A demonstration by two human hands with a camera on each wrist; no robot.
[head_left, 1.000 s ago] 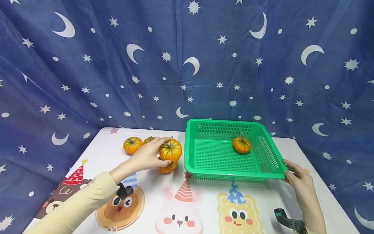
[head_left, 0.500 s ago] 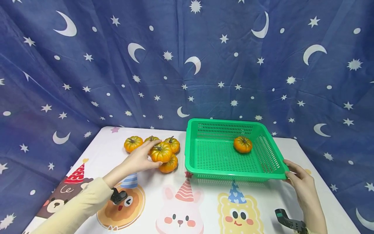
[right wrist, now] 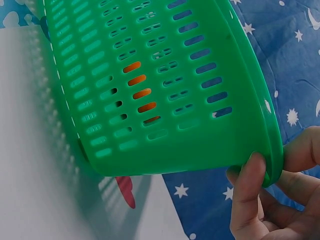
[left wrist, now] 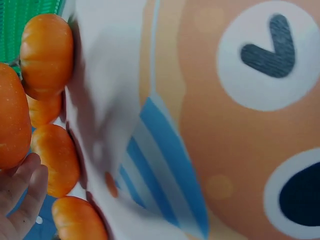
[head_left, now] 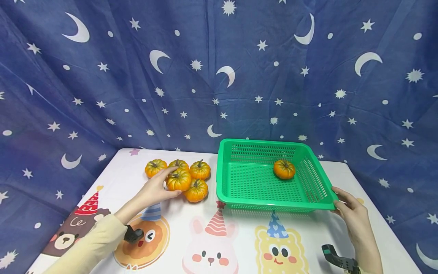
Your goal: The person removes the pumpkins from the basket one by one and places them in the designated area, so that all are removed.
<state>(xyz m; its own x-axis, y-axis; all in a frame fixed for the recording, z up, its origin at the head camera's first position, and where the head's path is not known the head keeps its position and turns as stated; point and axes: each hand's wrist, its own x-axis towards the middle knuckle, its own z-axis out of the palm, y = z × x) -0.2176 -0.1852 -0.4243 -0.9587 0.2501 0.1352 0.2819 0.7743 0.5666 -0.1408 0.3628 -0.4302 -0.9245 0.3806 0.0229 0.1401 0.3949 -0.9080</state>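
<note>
My left hand point(head_left: 154, 191) grips a small orange pumpkin point(head_left: 178, 179) between thumb and fingers. In the left wrist view the held pumpkin point(left wrist: 11, 117) is at the left edge, nearer the camera than the others, with fingertips point(left wrist: 32, 175) against it. Several more pumpkins cluster around it on the table, among them one at the front point(head_left: 196, 191), one on the right point(head_left: 200, 170) and one at the back left point(head_left: 155, 168). My right hand point(head_left: 354, 215) pinches the front right corner of a green plastic basket point(head_left: 267, 206); the right wrist view shows thumb and fingers on its rim point(right wrist: 274, 150).
Inside the basket a single pumpkin point(head_left: 284, 169) lies toward the back right. A white cloth with cartoon animals point(head_left: 210, 251) covers the table. Behind it hangs a dark blue curtain point(head_left: 191, 125) with moons and stars.
The left hand has carried its pumpkin leftward, away from the basket, and lower, uncovering the pumpkins on the right and at the front. The right hand stays on the basket corner.
</note>
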